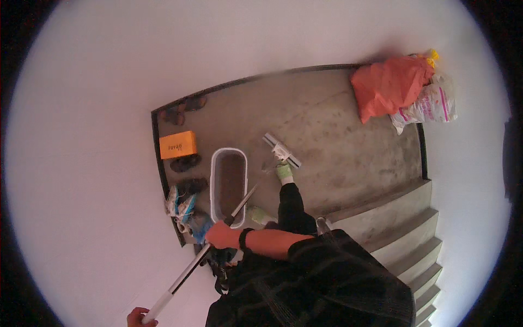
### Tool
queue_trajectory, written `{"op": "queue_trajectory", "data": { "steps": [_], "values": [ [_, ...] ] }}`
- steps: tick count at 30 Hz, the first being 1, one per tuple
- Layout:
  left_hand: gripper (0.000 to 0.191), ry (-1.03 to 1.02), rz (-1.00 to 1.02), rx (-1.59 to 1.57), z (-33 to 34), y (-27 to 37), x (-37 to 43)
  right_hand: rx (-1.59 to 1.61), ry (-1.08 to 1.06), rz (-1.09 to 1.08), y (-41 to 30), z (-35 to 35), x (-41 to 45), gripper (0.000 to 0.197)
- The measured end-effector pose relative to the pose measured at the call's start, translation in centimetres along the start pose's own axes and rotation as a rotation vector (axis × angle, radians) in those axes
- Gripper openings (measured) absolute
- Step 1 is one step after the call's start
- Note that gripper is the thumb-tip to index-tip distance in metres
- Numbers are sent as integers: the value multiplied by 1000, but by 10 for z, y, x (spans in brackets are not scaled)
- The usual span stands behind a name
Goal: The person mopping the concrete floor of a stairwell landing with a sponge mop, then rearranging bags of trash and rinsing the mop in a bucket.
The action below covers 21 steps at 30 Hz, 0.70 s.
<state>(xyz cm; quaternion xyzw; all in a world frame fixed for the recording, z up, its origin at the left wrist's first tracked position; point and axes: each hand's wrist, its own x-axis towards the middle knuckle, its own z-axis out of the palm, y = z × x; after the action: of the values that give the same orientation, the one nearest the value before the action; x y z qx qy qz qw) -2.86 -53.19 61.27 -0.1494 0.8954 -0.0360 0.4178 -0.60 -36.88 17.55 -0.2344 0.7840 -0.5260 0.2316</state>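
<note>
My right hand [218, 235], with a dark band on the wrist, grips a metal pole [190, 269] near a dark joint. My left hand [141, 318], partly cut off at the lower left, holds the pole's white end. The pole slants up over the near rim of a long oval bucket with a white rim [211, 184] and a dark inside. A flat mop head [282, 150], white and grey, lies on the floor beyond the pole's visible tip; their link is unclear. The toe of a light green shoe [284, 171] is at the mop head.
Shoes [186, 206] and an orange box [178, 145] stand along the left wall. A red bag [392, 88] and a white plastic bag [429, 106] lie in the far right corner. Concrete stairs [384, 220] adjoin the landing at the lower right.
</note>
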Motion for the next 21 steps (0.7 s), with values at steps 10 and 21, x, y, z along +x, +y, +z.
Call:
{"op": "queue_trajectory", "data": {
  "steps": [10,21],
  "values": [
    [43,-83,115,-215,40,112,54,-235,21,167,87,-96,-105,11],
    [34,-210,595,16,155,379,110,-406,71,487,288,-203,-305,9]
  ]
}}
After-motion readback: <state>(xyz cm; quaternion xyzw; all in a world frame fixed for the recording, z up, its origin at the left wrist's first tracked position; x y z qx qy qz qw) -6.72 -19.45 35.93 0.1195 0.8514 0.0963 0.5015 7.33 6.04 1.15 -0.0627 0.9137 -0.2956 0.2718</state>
